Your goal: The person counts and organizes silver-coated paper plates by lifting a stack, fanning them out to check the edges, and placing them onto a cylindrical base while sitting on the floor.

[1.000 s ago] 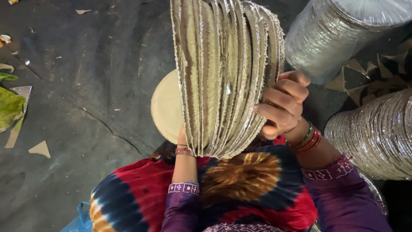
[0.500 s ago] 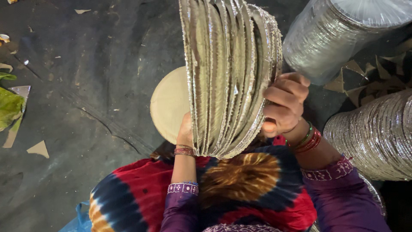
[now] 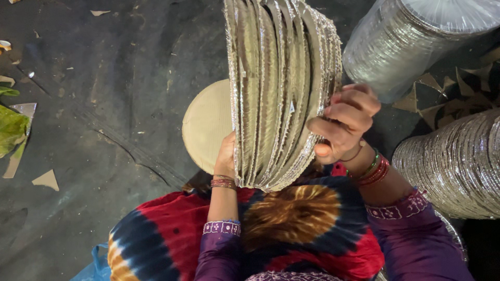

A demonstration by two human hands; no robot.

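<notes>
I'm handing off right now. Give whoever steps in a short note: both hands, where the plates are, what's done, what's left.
Left hand: braces the near left face of the upright plate bundle.
Right hand: grips the bundle's right edge, fingers curled over the rims.
Single beige plate lies flat on the dark floor, behind the bundle.
Done: wrapped silver stacks lie at right.
Left: the held bundle is unwrapped and not set down.

A dark, stained concrete floor [image 3: 104, 104] fills the scene, scuffed and cracked. Left of the crack [image 3: 135, 153] lie cardboard scraps [image 3: 46, 179] and a green leaf [image 3: 11, 127]; far to its right lie more brown offcuts [image 3: 442, 99]. Light is dim and even.
</notes>
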